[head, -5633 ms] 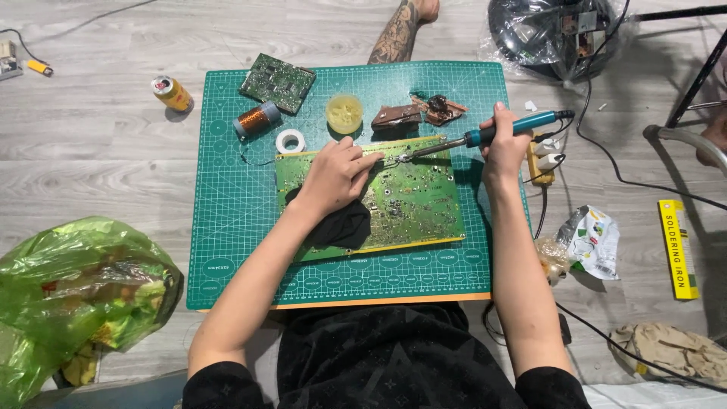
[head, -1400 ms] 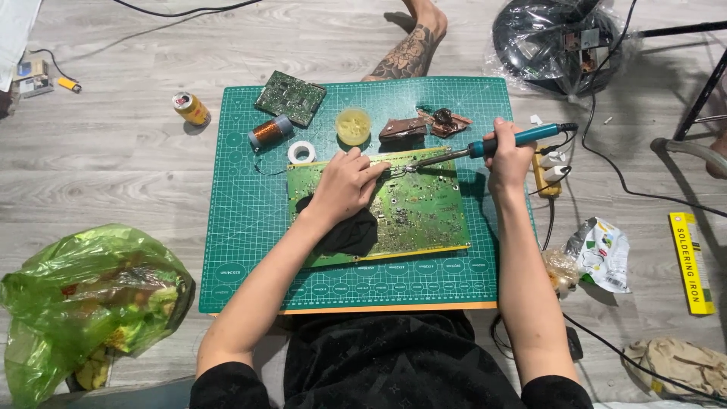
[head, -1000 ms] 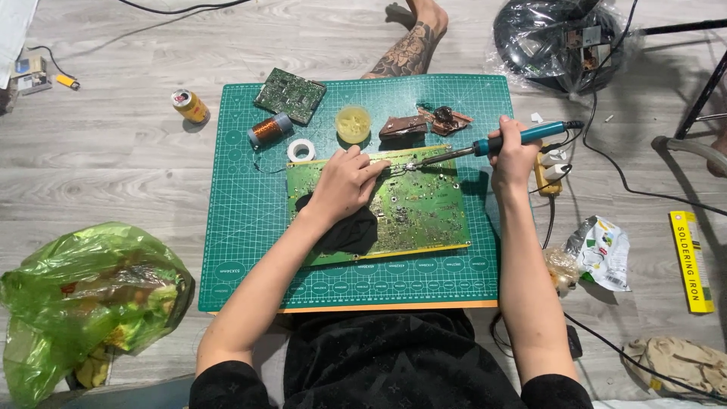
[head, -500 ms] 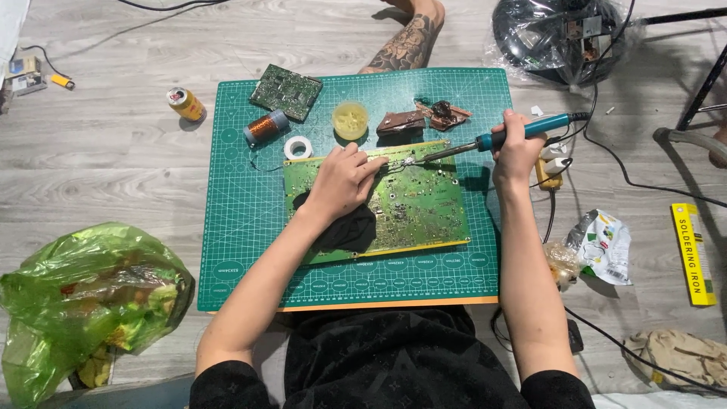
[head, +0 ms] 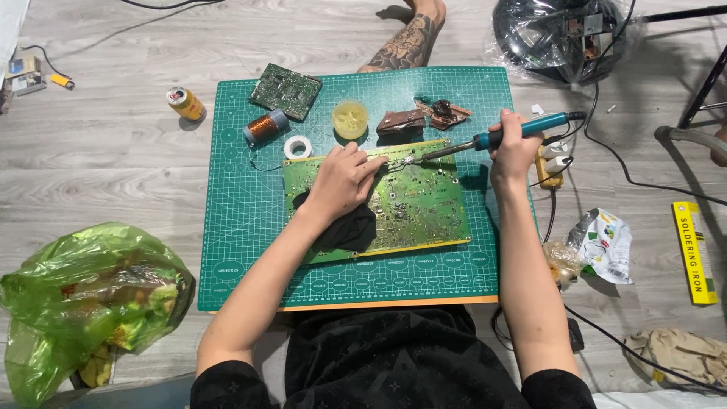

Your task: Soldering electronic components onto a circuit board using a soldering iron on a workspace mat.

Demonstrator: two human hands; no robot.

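Observation:
A large green circuit board (head: 413,204) lies on a green cutting mat (head: 250,220) on the floor. My left hand (head: 342,180) rests on the board's upper left part, fingers pinched near the solder point; whether it holds anything is too small to tell. My right hand (head: 513,148) grips a blue-handled soldering iron (head: 485,139) whose tip touches the board's top edge just right of my left fingers. A black patch (head: 344,231) lies on the board under my left wrist.
On the mat's far side are a smaller circuit board (head: 286,91), a copper wire spool (head: 266,126), a white tape roll (head: 297,146), a yellow tub (head: 350,119) and brown scraps (head: 420,117). A can (head: 185,104), green bag (head: 91,291), yellow box (head: 694,251) and cables surround it.
The view has shifted slightly. Both hands and the soldering iron stay at the same spot on the board's top edge.

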